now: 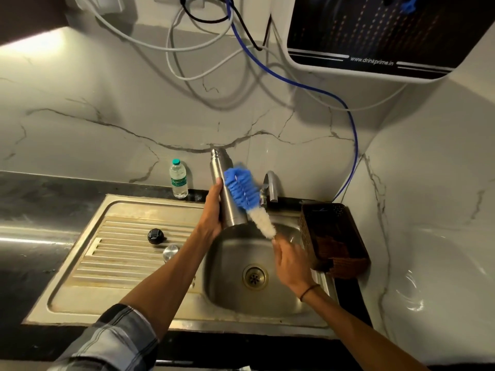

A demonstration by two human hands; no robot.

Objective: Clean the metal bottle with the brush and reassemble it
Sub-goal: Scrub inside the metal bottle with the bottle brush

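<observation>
Metal bottle (226, 194) stands nearly upright above the back edge of the sink basin (230, 279), its open threaded neck uppermost, gripped around the lower body by the left hand (213, 210), whose thumb lies along the near side while the fingers wrap behind. Against the bottle's right side lies the brush (245, 194): its blue bristled head touches the steel wall beside the left thumb, and below the blue part a white fluffy section slants down and to the right. The right hand (290, 261) holds the brush at the bottom end of that white section; the hand is motion-blurred, so how the fingers close around the handle is unclear. A dark band sits on the right wrist.

Left of the basin, on the ribbed drainboard (117, 253), rest a black cap (154, 236) and, just beside it, a shiny steel lid (170, 251), both well apart from the bottle. Behind the bottle's right side stands the tap (270, 187). A brown basket (333, 236) sits on the sink's right edge, and a plastic water bottle (178, 179) stands by the wall.
</observation>
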